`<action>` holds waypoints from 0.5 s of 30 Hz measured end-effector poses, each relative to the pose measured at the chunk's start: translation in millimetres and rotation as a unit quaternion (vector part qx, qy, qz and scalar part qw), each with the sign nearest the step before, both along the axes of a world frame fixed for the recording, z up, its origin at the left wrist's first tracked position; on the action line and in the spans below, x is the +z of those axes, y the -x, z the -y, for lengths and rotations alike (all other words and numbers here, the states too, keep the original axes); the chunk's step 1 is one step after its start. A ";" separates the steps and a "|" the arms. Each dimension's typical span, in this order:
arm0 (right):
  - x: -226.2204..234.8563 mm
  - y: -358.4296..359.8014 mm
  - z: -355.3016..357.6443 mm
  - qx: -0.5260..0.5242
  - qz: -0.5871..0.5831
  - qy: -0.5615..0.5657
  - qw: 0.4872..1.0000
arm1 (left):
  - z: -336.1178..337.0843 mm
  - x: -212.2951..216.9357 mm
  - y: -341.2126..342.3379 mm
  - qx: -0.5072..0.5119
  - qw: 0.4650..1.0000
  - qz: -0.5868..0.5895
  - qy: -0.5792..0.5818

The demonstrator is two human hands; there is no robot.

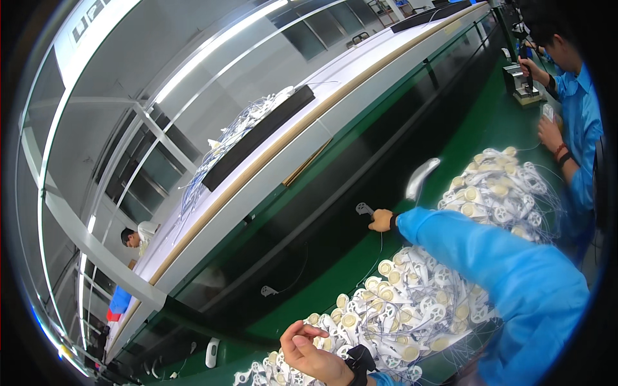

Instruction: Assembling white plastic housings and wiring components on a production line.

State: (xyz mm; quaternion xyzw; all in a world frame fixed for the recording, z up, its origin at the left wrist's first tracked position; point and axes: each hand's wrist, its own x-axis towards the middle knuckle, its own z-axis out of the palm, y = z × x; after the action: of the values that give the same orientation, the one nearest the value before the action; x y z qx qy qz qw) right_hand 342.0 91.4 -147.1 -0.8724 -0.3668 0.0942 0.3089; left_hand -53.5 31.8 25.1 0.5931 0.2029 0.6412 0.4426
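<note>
My right hand [381,220] reaches out over the dark strip of the bench, its fingers closed on a small white plastic part [364,209] with a round, holed end. A thin wire hangs below that hand. My left hand [310,352] is held palm up at the near edge of a heap of white plastic parts [412,302]. Its fingers are loosely curled and apart, with nothing seen in them. Many parts in the heap carry cream round discs and tangled thin wires. A similar white part [269,291] with a wire lies alone on the dark strip.
A second heap of white parts [496,186] lies to the right, with a long white shell [421,179] beside it. A co-worker in blue [582,128] works by a small bench press [521,83]. Across the strip, a black tray [257,138] of wired parts sits on a raised shelf.
</note>
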 end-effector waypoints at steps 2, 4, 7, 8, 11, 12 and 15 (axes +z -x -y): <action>33.9 16.4 3.6 0.025 -0.051 -0.102 0.993 | -1.0 0.7 0.6 0.009 1.000 0.004 0.004; 47.6 8.1 9.2 0.065 -0.114 -0.206 0.970 | 1.5 1.7 -3.0 -0.001 1.000 -0.005 0.004; 88.8 22.0 14.7 0.106 -0.326 -0.315 0.885 | -0.6 0.6 -2.5 0.009 1.000 -0.019 0.002; 105.7 33.9 16.4 0.122 -0.335 -0.313 0.881 | -2.7 -1.4 0.2 0.027 0.999 -0.025 0.001; 142.2 43.0 40.3 0.183 -0.357 -0.307 0.863 | -4.9 -4.2 -4.2 0.025 0.999 -0.036 0.004; 158.6 54.8 52.7 0.200 -0.383 -0.294 0.853 | -3.4 -2.7 3.9 -0.032 0.999 -0.031 0.006; 175.9 76.9 82.6 0.258 -0.380 -0.284 0.842 | -1.8 -1.8 0.6 -0.026 0.999 -0.021 0.012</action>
State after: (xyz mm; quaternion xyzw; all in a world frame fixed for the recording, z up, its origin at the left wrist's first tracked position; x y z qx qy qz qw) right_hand 265.1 8.8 28.8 -0.5161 -0.4434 0.3866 0.6226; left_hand -54.2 33.6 23.3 0.6058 0.2043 0.6146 0.4621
